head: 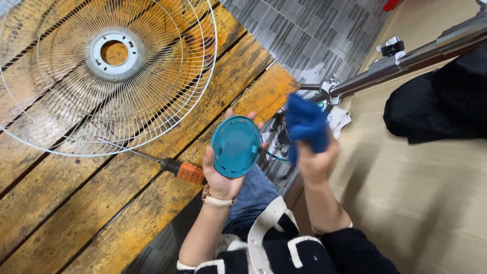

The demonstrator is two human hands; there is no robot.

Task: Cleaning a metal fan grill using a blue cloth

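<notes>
Teal round cap [236, 146] sits upright in my left hand [221, 172], hollow inner face turned toward me and slightly toward the right. Fingers wrap its far rim from behind, thumb on the near-left edge: a cupping pinch on the disc, no spread. It hangs just off the table's edge, above my lap

Right hand [315, 161] is just beside it on the right, fist bunched tight around a blue cloth [306, 123], wad sticking up above the knuckles. Cloth is motion-blurred. Cap and cloth are near but apart; a narrow gap shows between them. Cap lies left of the cloth hand, its open face toward it. Being round, it has no long axis to speak of; its flat plane stands roughly vertical

Count:
- one teal cap
- one blue cloth
- one white wire fan guard [106, 71], lying flat on the wooden slat table [76, 203], well left of both hands
- one orange-handled screwdriver [177, 169], shaft running under the guard's rim, handle just left of my left wrist
- one chrome pole [406, 61], upper right
- one dark bundle of fabric [441, 101] on the floor, far right
</notes>
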